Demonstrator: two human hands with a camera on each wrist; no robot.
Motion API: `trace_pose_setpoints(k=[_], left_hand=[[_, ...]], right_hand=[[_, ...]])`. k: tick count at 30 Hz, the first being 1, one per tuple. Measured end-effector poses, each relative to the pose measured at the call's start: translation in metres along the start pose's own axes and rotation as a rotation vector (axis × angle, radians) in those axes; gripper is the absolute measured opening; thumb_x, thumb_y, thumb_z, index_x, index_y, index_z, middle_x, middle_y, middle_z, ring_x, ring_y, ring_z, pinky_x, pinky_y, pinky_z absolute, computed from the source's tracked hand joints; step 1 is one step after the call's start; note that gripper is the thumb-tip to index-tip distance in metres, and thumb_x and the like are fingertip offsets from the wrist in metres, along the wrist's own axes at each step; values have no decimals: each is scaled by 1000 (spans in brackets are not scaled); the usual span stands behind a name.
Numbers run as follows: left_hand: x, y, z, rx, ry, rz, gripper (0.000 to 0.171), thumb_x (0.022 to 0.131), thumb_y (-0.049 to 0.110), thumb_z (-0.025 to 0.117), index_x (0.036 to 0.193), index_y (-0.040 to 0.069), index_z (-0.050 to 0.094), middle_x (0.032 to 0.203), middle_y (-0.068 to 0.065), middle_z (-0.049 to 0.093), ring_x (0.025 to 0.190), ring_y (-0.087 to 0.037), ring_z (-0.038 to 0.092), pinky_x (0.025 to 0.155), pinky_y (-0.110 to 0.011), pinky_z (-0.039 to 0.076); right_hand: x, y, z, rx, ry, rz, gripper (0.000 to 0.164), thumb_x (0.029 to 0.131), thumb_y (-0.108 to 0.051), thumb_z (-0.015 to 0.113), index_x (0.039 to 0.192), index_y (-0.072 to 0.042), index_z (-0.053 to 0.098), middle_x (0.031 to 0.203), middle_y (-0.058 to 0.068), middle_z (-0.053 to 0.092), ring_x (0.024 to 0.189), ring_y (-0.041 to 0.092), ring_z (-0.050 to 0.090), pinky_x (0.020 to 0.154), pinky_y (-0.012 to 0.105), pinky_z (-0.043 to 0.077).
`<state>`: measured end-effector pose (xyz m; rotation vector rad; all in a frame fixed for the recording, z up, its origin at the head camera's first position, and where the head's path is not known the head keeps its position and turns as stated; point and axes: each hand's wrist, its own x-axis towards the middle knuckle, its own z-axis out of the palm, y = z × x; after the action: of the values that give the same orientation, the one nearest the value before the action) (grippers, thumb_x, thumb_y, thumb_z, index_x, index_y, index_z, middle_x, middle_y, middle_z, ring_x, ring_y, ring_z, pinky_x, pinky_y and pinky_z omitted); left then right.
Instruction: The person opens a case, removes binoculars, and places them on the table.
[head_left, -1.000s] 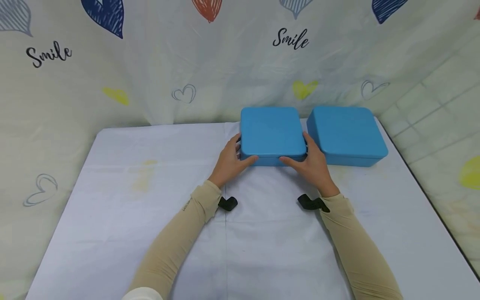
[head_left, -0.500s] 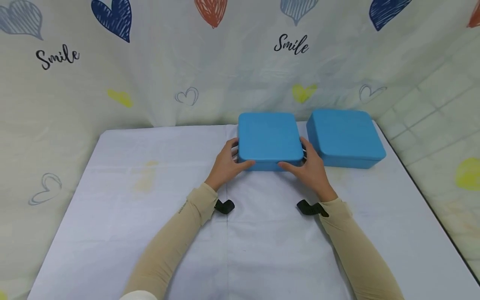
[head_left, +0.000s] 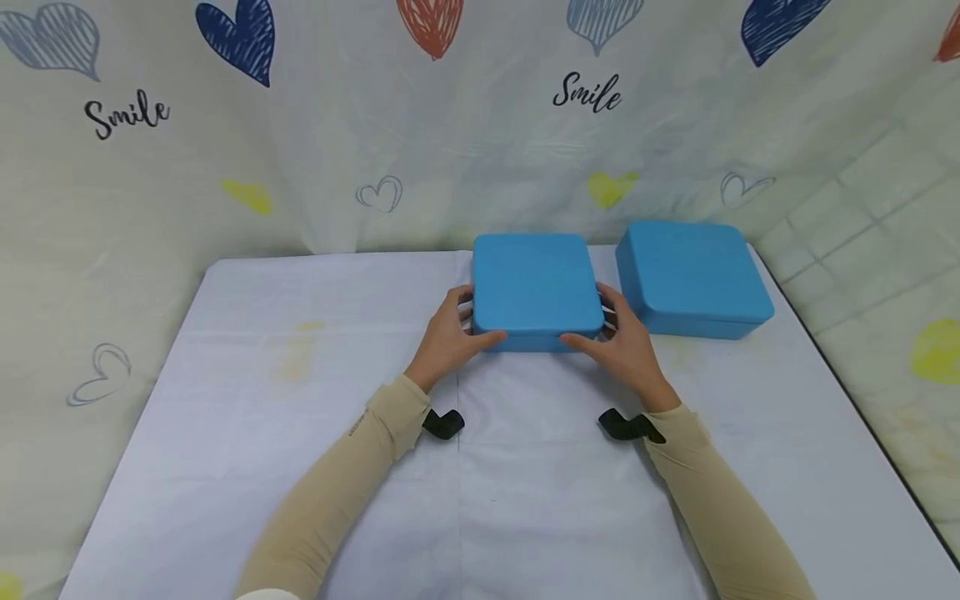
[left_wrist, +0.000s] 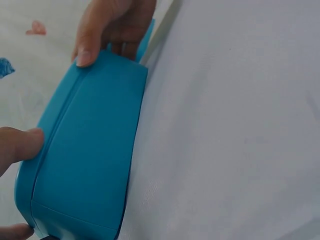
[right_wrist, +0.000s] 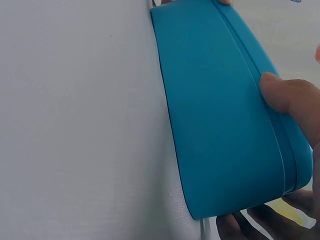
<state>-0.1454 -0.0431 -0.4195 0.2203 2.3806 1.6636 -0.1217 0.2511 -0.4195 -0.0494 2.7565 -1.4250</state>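
A blue lidded box (head_left: 536, 283) with rounded corners sits toward the back of the table, held between both hands. My left hand (head_left: 450, 333) grips its left end, thumb on the front near the lid seam and fingers along the side. On the opposite end, my right hand (head_left: 621, 346) grips in the same way, its thumb (right_wrist: 285, 95) pressing by the seam. The lid is closed in the left wrist view, where the front of the box (left_wrist: 90, 140) shows. Parts of the fingers are hidden behind the box ends.
A second blue box (head_left: 697, 279) of like shape stands just right of my right hand, near the table's back right corner. White cloth covers the table (head_left: 337, 458). Behind it hangs a curtain (head_left: 465, 133) printed with hearts and the word "Smile".
Both hands have drawn the held box toward the front of the table and slightly left, widening the gap to the second box. The head view has shifted slightly.
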Motion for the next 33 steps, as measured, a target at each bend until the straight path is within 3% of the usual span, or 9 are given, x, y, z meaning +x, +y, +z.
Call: trace_pose_setpoints(k=[12, 33], left_hand=[[-17, 0, -7, -18, 7, -15, 93, 86, 33, 85, 158, 14, 30, 164, -10, 39, 149, -34, 48, 115, -47, 49], [-43, -3, -17, 2, 13, -20, 94, 83, 32, 88, 157, 14, 32, 163, -10, 41, 147, -33, 51, 113, -46, 51]], right_hand=[[-9, -1, 5, 159, -30, -6, 99, 86, -30, 85, 164, -24, 25, 166, 12, 37, 152, 34, 42, 123, 54, 37], [-30, -10, 17, 161, -49, -1, 96, 87, -30, 85, 164, -25, 27, 166, 10, 37, 152, 33, 42, 122, 53, 39]])
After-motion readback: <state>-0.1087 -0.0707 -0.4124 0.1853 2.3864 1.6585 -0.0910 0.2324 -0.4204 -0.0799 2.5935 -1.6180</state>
